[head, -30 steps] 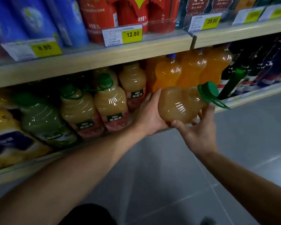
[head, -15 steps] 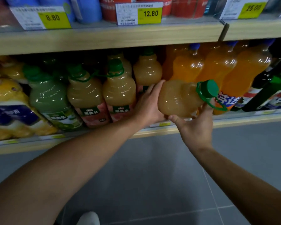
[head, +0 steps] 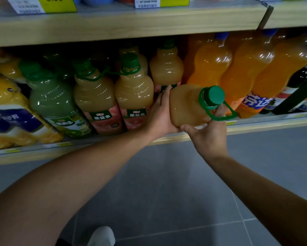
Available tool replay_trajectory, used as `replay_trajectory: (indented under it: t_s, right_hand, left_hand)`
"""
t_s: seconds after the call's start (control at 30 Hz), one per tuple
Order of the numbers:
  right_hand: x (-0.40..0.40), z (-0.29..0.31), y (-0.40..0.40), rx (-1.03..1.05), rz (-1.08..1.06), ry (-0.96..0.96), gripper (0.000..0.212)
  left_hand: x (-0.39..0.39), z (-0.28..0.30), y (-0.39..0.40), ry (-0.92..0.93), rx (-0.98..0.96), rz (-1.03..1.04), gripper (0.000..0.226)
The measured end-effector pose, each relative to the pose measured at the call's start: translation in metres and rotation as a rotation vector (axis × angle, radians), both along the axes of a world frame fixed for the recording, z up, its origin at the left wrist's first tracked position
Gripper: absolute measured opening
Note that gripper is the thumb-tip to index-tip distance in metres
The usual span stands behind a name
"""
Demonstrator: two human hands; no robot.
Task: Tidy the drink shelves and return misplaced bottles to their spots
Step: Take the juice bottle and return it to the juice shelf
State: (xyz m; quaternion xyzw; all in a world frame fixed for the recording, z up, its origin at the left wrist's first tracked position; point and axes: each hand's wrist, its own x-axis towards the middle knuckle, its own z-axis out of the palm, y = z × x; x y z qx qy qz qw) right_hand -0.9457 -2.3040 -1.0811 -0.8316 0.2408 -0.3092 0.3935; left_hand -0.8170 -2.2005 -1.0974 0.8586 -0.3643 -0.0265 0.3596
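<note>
I hold a large peach-coloured juice bottle (head: 186,105) with a green cap and loop handle, tilted on its side with the cap pointing towards me and to the right. My left hand (head: 160,114) presses flat against its left side and base. My right hand (head: 208,134) cups it from below, fingers up by the cap. The bottle hovers at the front edge of the lower shelf (head: 255,125), in front of a matching bottle (head: 166,68) and beside two more with pink labels (head: 134,91).
Orange soda bottles (head: 241,71) stand right of the gap, dark bottles (head: 302,93) further right. A green juice bottle (head: 51,98) and yellow packs (head: 5,107) fill the left. The upper shelf (head: 124,23) carries price tags. Grey tiled floor (head: 167,192) lies below, with my shoe (head: 101,237).
The view has drawn closer to the shelf and dipped lower. The bottle has turned so its cap points more towards me, still in both hands.
</note>
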Motion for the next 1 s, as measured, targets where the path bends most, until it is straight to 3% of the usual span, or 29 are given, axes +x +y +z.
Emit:
replay_trajectory:
  t_s: [0.17, 0.37, 0.6, 0.87, 1.0]
  right_hand:
    - [-0.002, -0.004, -0.002, 0.003, 0.035, 0.004, 0.095]
    - [-0.005, 0.006, -0.007, -0.232, 0.144, -0.029, 0.047]
    - [0.014, 0.019, -0.008, -0.261, 0.175, -0.065, 0.047]
    - [0.073, 0.033, -0.014, -0.163, 0.095, -0.047, 0.048]
    - [0.084, 0.031, -0.016, -0.155, 0.086, -0.024, 0.054]
  left_hand:
    - [-0.004, 0.011, 0.011, -0.045, -0.041, -0.117, 0.136]
    - [0.001, 0.020, 0.034, -0.174, -0.033, -0.220, 0.117]
    - [0.006, 0.031, 0.041, -0.558, 0.085, -0.045, 0.104]
    - [0.019, 0.034, 0.027, -0.655, 0.221, 0.152, 0.072]
    - [0.022, 0.027, 0.021, -0.714, 0.300, 0.196, 0.068]
